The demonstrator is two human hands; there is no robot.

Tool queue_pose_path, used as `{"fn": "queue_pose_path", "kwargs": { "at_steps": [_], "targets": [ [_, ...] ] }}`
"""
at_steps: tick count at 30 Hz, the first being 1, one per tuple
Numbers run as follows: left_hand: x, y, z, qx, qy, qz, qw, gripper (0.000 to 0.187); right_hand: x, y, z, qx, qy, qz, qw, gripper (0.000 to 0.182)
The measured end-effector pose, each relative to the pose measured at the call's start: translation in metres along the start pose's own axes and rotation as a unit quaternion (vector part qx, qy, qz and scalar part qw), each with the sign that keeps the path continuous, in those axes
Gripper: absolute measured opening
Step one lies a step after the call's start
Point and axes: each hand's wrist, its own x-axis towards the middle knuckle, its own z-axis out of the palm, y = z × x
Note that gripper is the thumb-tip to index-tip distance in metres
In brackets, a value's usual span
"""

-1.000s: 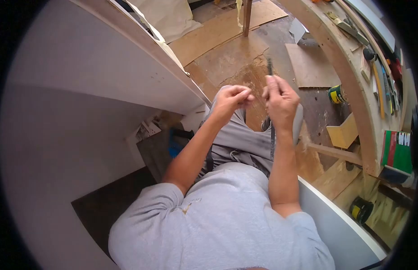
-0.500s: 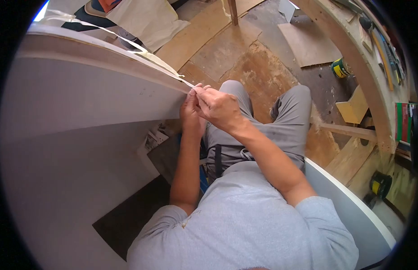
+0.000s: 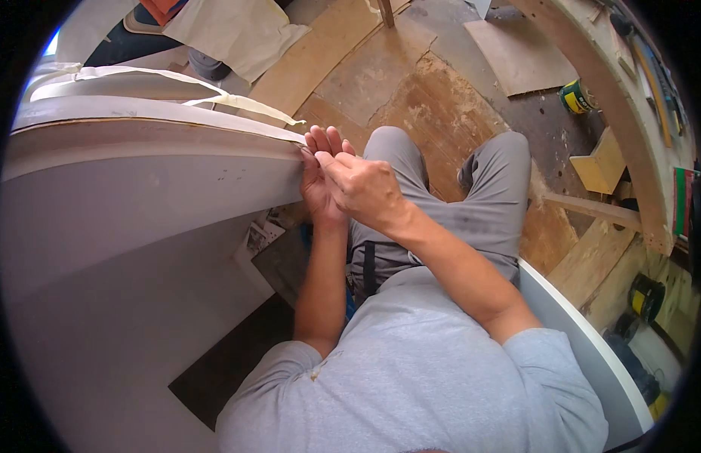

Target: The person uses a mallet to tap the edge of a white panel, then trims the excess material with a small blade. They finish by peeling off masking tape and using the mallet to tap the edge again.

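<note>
A long white panel (image 3: 154, 177) with a rounded edge reaches from the left to my hands. Strips of pale tape (image 3: 244, 104) lie along its upper edge, one loose end curling free just left of my fingertips. My left hand (image 3: 324, 185) is at the panel's end, palm up, its fingers apart and partly raised. Over it, my right hand (image 3: 365, 189) is closed in a pinch near the left thumb; whatever is between its fingertips is too small to make out.
Wooden boards (image 3: 433, 113) cover part of the floor. A curved wooden frame (image 3: 607, 98) with tools stands at the right, a yellow-and-green can (image 3: 575, 98) beside it. Another white panel edge (image 3: 584, 340) runs along my right side.
The fingers of my left hand have spread from their earlier pinch. The view has shifted, and the panel's left part appears lower. The tape's loose end now stands apart from my fingers.
</note>
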Motion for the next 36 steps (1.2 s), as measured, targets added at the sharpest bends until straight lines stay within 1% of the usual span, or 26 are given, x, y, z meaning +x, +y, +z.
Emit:
{"fn": "queue_pose_path", "kwargs": {
  "at_steps": [1, 3, 5, 7, 8, 10, 11, 13, 15, 16, 17, 18, 19, 20, 21, 22, 23, 24, 25, 26, 27, 28, 34, 36],
  "targets": [
    [0.000, -0.002, 0.000, -0.013, 0.003, 0.011, 1.000, 0.034, 0.001, 0.000, 0.003, 0.000, -0.001, 0.001, 1.000, 0.030],
    [0.001, -0.009, 0.000, 0.003, 0.003, 0.025, 1.000, 0.035, 0.005, 0.000, 0.007, 0.010, 0.046, -0.022, 0.999, 0.027],
    [0.001, -0.013, 0.000, 0.017, 0.003, 0.038, 0.999, 0.035, 0.010, -0.005, 0.007, -0.003, 0.047, -0.017, 0.999, 0.027],
    [0.001, -0.016, 0.001, -0.021, -0.011, 0.054, 0.998, 0.036, 0.012, -0.008, 0.011, -0.016, 0.048, -0.011, 0.999, 0.026],
    [0.002, -0.021, 0.001, -0.022, -0.009, 0.052, 0.998, 0.036, 0.012, -0.007, 0.016, -0.022, 0.031, -0.006, 0.999, 0.026],
    [0.007, -0.032, 0.000, 0.050, -0.008, 0.130, 0.990, 0.038, 0.013, -0.007, 0.024, -0.029, 0.015, 0.002, 0.999, 0.025],
    [0.008, -0.031, -0.002, 0.049, -0.006, 0.128, 0.991, 0.038, 0.015, -0.011, 0.025, -0.054, 0.026, 0.008, 0.998, 0.024],
    [0.011, -0.025, -0.007, 0.015, -0.039, 0.091, 0.995, 0.038, 0.013, -0.013, 0.027, -0.078, 0.036, 0.015, 0.996, 0.024],
    [0.012, -0.016, -0.008, -0.016, -0.073, 0.055, 0.996, 0.038, 0.012, -0.011, 0.031, -0.010, 0.025, 0.028, 0.999, 0.022],
    [0.012, -0.013, -0.008, -0.031, -0.092, 0.037, 0.995, 0.038, 0.012, -0.010, 0.036, -0.009, 0.026, 0.028, 0.999, 0.022],
    [0.012, -0.014, 0.000, -0.031, -0.093, 0.037, 0.994, 0.038, 0.014, -0.011, 0.039, 0.005, 0.054, 0.028, 0.998, 0.021],
    [0.009, -0.015, 0.007, -0.073, -0.075, 0.026, 0.994, 0.036, 0.014, -0.011, 0.041, 0.019, 0.082, 0.027, 0.996, 0.020],
    [0.008, -0.016, 0.015, -0.116, -0.057, 0.014, 0.992, 0.034, 0.011, -0.011, 0.041, 0.018, 0.083, 0.025, 0.996, 0.020],
    [0.009, -0.021, 0.035, -0.116, -0.058, 0.014, 0.991, 0.034, 0.011, -0.014, 0.030, 0.022, 0.041, 0.048, 0.998, 0.020],
    [0.011, -0.027, 0.061, -0.176, 0.120, 0.083, 0.973, 0.030, 0.010, -0.016, 0.024, 0.027, -0.002, 0.071, 0.997, 0.020],
    [0.013, -0.031, 0.075, -0.230, 0.294, 0.149, 0.916, 0.026, 0.009, -0.014, 0.024, 0.027, -0.001, 0.070, 0.997, 0.020],
    [0.014, -0.030, 0.080, -0.217, 0.332, 0.167, 0.903, 0.025, 0.009, -0.010, 0.027, 0.029, 0.020, 0.049, 0.998, 0.019],
    [0.011, -0.024, 0.061, -0.179, 0.237, 0.108, 0.949, 0.023, 0.008, -0.010, 0.029, 0.033, 0.042, 0.028, 0.998, 0.019],
    [0.008, -0.017, 0.031, -0.111, 0.102, 0.042, 0.988, 0.022, 0.007, -0.010, 0.029, 0.033, 0.044, 0.027, 0.998, 0.019],
    [0.005, -0.010, 0.012, -0.073, 0.042, 0.019, 0.996, 0.021, 0.006, -0.010, 0.028, 0.010, 0.018, 0.036, 0.999, 0.019],
    [0.005, -0.008, 0.004, -0.064, 0.033, 0.016, 0.997, 0.020, 0.004, -0.011, 0.027, -0.013, -0.009, 0.047, 0.999, 0.020],
    [0.003, -0.006, -0.004, -0.056, 0.028, 0.015, 0.998, 0.018, 0.000, -0.009, 0.029, -0.012, -0.008, 0.045, 0.999, 0.020],
    [0.001, -0.010, 0.000, -0.066, 0.021, -0.006, 0.998, 0.015, -0.007, 0.000, 0.034, 0.000, 0.024, 0.027, 0.999, 0.018],
    [-0.001, -0.008, 0.003, -0.065, 0.020, -0.010, 0.998, 0.015, -0.008, -0.006, 0.028, -0.039, -0.010, 0.047, 0.998, 0.022]
  ]
}}
